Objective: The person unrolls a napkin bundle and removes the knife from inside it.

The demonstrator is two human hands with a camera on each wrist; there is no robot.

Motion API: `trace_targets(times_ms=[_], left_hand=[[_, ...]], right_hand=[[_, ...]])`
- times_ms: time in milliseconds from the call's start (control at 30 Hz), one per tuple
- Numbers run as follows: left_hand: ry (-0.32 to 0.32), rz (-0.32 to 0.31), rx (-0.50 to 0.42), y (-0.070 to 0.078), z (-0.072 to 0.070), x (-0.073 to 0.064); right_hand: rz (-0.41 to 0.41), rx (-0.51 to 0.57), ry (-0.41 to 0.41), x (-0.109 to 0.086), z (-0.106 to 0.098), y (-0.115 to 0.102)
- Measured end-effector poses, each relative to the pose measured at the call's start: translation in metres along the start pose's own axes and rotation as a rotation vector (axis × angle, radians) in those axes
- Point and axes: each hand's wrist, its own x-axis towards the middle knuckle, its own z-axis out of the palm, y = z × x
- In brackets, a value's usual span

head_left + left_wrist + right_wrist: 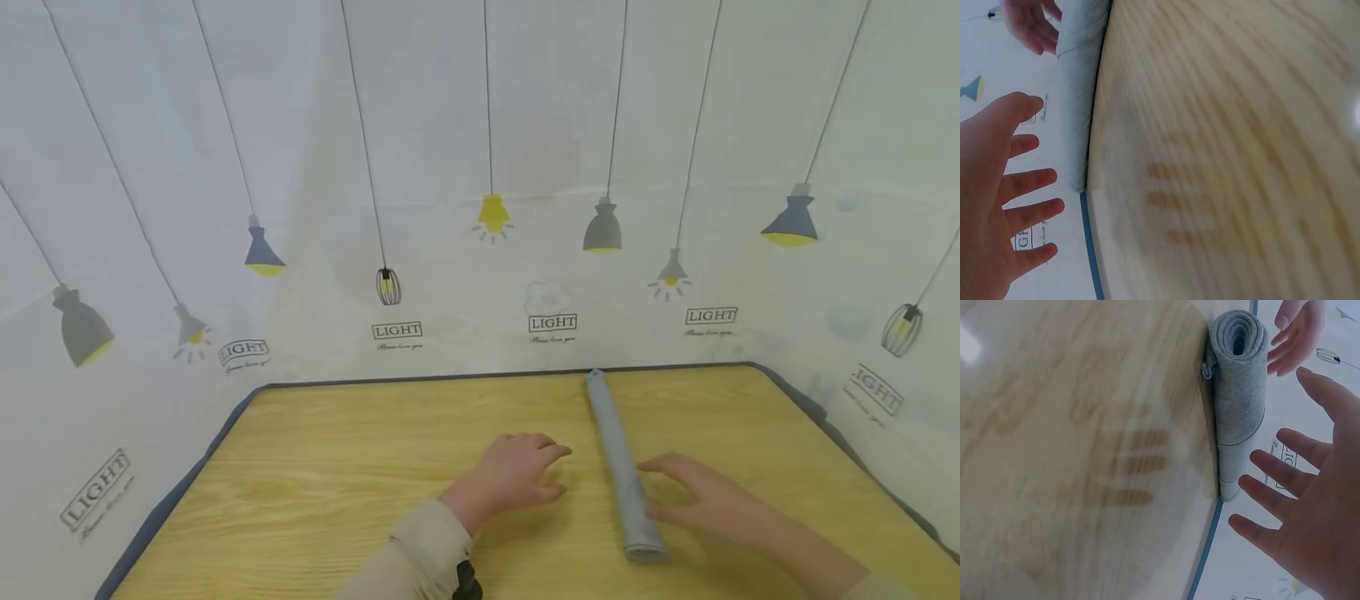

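Plainly, a rolled grey cloth [619, 475] lay on the wooden tabletop [337, 467], at between four and five o'clock from the centre of the head view. Its far end pointed a little short of twelve and met the back edge of the table; its near end pointed to about half past five, and the right wrist view showed the layers coiled there in a spiral.

The left hand [506, 475] was at nine o'clock from the roll, near it but apart, its fingers spread wide in the left wrist view and its grasp bare. The right hand [705, 504] was between three and four o'clock from the roll, closer in, likewise spread wide and gripping nothing. In the head view its fingertips came up to the cloth's side; I could not tell whether they touched it.

A beige sleeve [427, 546] covered the left forearm, running back toward seven o'clock. Dark blue edging [159, 521] bordered the table. Beyond it stood a white printed sheet [420, 108], with a yellow lamp [492, 210] near twelve o'clock from the view's centre and a blue lamp [793, 218] between two and three. Finger-shaped reflections [1179, 200] showed on the glossy wood.
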Motion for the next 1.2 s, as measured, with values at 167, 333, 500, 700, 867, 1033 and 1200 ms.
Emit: trace_targets(times_ms=[167,333,500,700,867,1033,1200], left_hand=[[-0.032,0.045,-0.047,0.011,0.004,0.008],[-0.037,0.109,-0.070,0.023,0.007,0.015],[-0.022,0.205,-0.131,0.039,0.005,0.024],[-0.010,0.233,-0.060,0.050,0.001,0.030],[-0.011,0.255,-0.060,0.054,0.002,0.036],[0.013,0.276,-0.068,0.057,0.008,0.046],[0.025,0.275,-0.055,0.060,0.010,0.053]], right_hand=[[-0.015,-0.015,-0.019,0.000,0.005,-0.002],[0.021,-0.043,-0.048,-0.001,0.009,-0.001],[0.027,-0.030,-0.075,-0.002,0.011,0.001],[0.035,-0.017,-0.069,-0.003,0.013,0.007],[0.046,-0.019,-0.039,-0.008,0.015,0.010],[0.081,0.052,-0.060,-0.011,0.015,0.012],[0.052,0.062,-0.069,-0.013,0.015,0.016]])
